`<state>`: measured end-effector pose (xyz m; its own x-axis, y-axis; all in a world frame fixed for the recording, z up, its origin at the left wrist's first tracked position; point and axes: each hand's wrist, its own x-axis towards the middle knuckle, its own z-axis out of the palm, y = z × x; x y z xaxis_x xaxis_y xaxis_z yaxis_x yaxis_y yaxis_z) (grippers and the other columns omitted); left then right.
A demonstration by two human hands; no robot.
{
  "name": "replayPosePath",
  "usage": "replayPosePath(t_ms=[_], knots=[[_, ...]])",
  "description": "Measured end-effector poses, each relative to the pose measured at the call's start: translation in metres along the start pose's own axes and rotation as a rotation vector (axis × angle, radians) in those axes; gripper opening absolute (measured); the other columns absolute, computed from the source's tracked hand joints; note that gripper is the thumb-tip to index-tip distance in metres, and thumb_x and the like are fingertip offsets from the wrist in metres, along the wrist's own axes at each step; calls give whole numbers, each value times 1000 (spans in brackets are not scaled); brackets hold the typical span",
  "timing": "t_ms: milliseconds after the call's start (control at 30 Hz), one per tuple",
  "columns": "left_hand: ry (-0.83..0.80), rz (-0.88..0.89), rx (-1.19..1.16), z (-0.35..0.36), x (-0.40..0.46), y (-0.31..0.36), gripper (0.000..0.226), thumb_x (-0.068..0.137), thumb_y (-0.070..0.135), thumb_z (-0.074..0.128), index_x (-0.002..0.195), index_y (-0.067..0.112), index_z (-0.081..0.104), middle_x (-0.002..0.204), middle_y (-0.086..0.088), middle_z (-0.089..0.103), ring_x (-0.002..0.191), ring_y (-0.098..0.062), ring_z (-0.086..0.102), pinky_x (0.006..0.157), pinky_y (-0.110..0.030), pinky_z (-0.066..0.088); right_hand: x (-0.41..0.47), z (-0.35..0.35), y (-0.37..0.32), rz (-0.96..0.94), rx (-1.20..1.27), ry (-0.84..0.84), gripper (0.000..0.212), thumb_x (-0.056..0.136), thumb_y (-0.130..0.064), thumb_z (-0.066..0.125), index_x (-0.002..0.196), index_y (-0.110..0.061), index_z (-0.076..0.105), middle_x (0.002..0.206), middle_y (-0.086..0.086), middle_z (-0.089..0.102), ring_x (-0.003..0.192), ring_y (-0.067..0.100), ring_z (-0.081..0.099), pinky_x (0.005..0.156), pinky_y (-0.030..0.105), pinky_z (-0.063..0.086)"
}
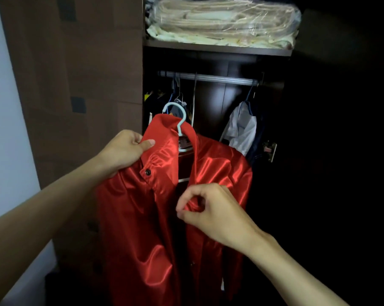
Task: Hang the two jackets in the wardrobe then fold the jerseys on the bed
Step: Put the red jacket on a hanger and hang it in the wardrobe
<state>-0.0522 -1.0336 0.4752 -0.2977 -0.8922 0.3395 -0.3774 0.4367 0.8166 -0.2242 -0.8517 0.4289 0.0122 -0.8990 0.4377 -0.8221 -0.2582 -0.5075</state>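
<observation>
Your left hand (122,149) grips the collar of the red satin jacket (142,217), thumb on top. Your right hand (211,210) pinches the front edge between thumb and forefinger. The jacket sits on a pale blue hanger (179,120), held before the open wardrobe (208,50), below the rail (208,77).

Two bare forearms are seen, entering from the lower left and lower right corners. No sleeve is worn on either arm as far as the frame edges. The left hand (122,149) and the right hand (211,214) are uncovered. The fingernails are kept short and unpainted, as is shown plainly on the left thumb.
</observation>
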Motion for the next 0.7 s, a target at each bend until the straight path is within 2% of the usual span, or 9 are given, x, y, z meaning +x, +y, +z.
replayPosePath(t_ms=[67,167,200,267,367,433,500,600,700], knots=[[0,17,10,3,2,2,36,97,31,66,72,6,62,66,-13,58,62,-23,52,65,-35,46,4,-1,-5,37,181,-50,27,81,-12,80,98,-32,79,99,-12,77,85,6,72,78,25,57],[-1,27,5,3,6,0,30,97,29,67,73,12,60,67,-10,55,62,-21,49,65,-31,42,8,-2,-13,56,445,-193,59,81,9,71,125,-31,70,128,-1,70,101,4,74,79,19,59],[5,34,4,2,7,0,30,97,28,66,72,13,59,65,-8,55,60,-20,48,63,-30,41,11,-2,-13,10,346,-134,57,82,5,72,128,-30,68,126,0,72,104,1,72,83,19,59],[7,43,3,0,5,2,31,98,26,66,72,11,60,65,-7,57,60,-20,50,62,-29,42,20,-2,-12,-116,-23,10,36,86,-20,78,120,-33,72,109,-8,78,103,-5,70,90,23,58],[-3,54,-1,-2,4,3,29,97,27,67,82,2,66,75,-14,66,68,-22,58,72,-38,51,33,-4,-18,-225,-351,-21,23,88,-53,69,103,-37,76,89,-17,74,88,0,68,80,33,56],[-16,64,-7,0,3,1,31,96,27,67,85,-1,67,76,-13,67,68,-22,59,72,-38,52,42,4,-20,-314,-436,-29,24,89,-54,68,100,-35,77,93,-15,60,89,5,57,75,35,51],[-34,69,-18,2,1,2,32,95,28,69,83,-2,66,71,-14,65,66,-22,54,67,-36,46,50,17,-19,-410,-452,20,22,88,-51,69,97,-31,75,101,-12,50,98,11,47,80,34,43],[-89,56,-72,4,-4,5,34,95,27,69,91,-6,66,79,-32,68,69,-26,55,68,-37,44,61,34,-21,-490,-407,50,19,93,-44,65,98,-27,71,116,-12,60,109,16,51,91,36,39],[-145,44,-99,9,-9,7,25,96,25,68,91,1,69,90,-30,73,74,-29,63,72,-39,51,63,48,-20,-547,-438,37,18,98,-40,59,103,-25,66,107,-12,69,95,16,57,85,36,45]])
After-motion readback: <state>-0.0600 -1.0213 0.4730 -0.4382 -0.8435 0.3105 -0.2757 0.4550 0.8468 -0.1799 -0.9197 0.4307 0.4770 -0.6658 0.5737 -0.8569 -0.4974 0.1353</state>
